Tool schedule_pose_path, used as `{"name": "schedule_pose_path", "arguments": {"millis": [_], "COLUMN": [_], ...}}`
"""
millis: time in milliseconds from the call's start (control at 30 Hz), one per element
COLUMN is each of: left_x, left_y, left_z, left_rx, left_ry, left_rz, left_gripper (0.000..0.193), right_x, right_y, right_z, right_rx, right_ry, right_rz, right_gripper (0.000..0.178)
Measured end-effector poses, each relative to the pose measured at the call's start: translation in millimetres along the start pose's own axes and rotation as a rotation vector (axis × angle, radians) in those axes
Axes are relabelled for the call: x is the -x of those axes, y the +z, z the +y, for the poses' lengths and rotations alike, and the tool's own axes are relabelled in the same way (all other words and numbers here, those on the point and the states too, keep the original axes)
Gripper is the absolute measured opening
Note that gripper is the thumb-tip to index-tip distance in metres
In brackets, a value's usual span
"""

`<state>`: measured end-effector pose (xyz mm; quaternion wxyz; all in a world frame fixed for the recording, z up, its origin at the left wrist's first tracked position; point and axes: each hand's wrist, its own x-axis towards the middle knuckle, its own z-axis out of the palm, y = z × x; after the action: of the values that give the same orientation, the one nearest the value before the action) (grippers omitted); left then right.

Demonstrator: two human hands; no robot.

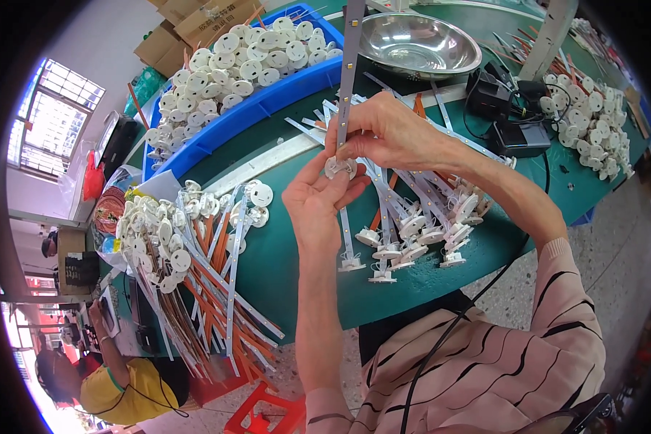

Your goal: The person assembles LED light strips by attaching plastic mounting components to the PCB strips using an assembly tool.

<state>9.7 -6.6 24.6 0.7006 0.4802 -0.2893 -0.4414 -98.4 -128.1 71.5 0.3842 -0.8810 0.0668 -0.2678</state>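
Over the green table, my left hand [315, 206] is closed round a small white round disc [340, 168]. Above it my right hand [394, 134] pinches the lower end of an LED strip [349, 65], which stands upright, small yellow chips along its face. The fingertips of both hands meet at the disc, so the join between strip and disc is partly hidden. Behind and right of my hands lies a heap of LED strips [398, 202] with white discs [412, 226] on their near ends.
At the left lies a bundle of strips and white discs [231, 282]. A blue tray [267, 98] full of discs stands behind, beside a metal bowl [419, 47]. Black adapters [517, 137] and more discs [593, 130] lie right. A person in yellow [126, 394] sits left.
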Motion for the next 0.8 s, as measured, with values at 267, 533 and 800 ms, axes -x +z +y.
{"name": "schedule_pose_path", "arguments": {"millis": [267,533,800], "left_x": [1.2,2.1,2.8], "left_y": [1.6,0.2,-5.5], "left_z": [1.3,0.7,-1.7], "left_rx": [0.027,0.026,0.01], "left_ry": [0.014,0.0,-0.015], "left_rz": [0.008,0.025,0.036], "left_gripper": [0.044,0.042,0.039], "right_x": [0.7,2.0,1.9], "right_y": [3.9,12.6,17.5], "right_z": [2.2,11.3,17.4], "right_rx": [0.071,-0.011,-0.039], "right_ry": [-0.025,-0.041,-0.027], "right_rz": [-0.006,0.017,-0.001], "right_gripper": [0.012,0.014,0.013]}}
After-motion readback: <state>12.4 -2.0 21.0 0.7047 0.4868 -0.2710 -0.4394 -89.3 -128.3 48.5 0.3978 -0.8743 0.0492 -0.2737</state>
